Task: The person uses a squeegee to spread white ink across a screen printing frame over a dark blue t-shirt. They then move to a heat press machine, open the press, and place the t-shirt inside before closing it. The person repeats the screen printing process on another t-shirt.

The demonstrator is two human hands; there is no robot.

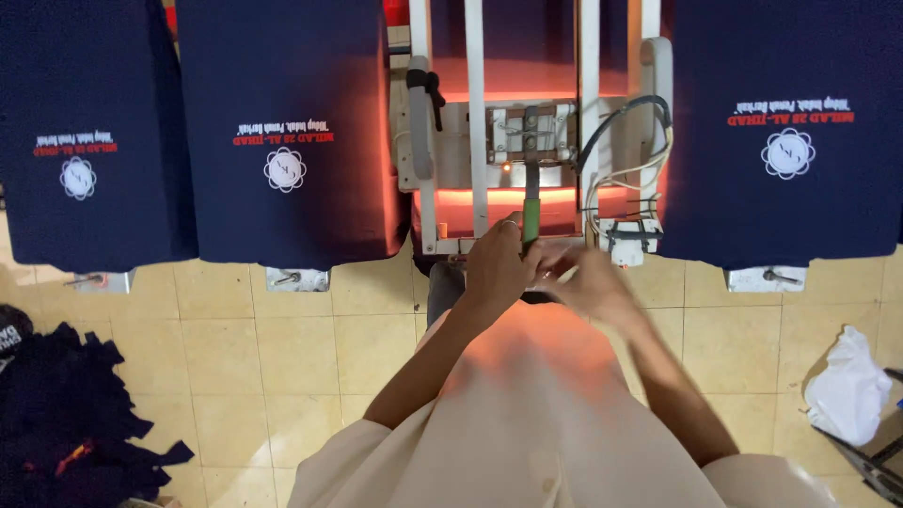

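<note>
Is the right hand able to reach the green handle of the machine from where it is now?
Probably yes: the right hand is beside the green handle, nothing between them, though the left hand already covers its lower end.

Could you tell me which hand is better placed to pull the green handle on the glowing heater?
Probably the left hand: it already sits against the green handle. The right hand is blurred, just beside it.

Matt navy cloth shirts (282,132); glossy floor tiles (282,348).
</note>
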